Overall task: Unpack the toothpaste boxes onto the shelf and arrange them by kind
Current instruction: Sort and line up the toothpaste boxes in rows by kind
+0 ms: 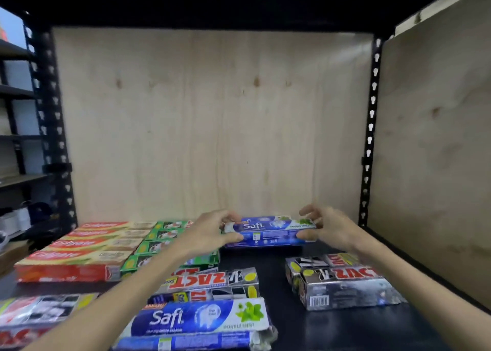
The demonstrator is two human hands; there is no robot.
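A blue Safi toothpaste box [269, 231] is held lengthwise at the back middle of the black shelf [345, 329]. My left hand [212, 231] grips its left end and my right hand [322, 228] grips its right end with thumb and curled fingers. Whether it touches the shelf I cannot tell. A row of red Colgate boxes [79, 247] lies at the left, with green boxes [159, 244] beside them. Silver Zact boxes [212, 281] and more blue Safi boxes [202, 318] lie loosely at the front, under my left forearm.
Another group of silver Zact boxes [337, 281] sits at the right under my right forearm. More Zact boxes [39, 311] lie at the front left. Plywood panels [212, 125] close the back and right side. Black metal uprights [370, 138] frame the shelf.
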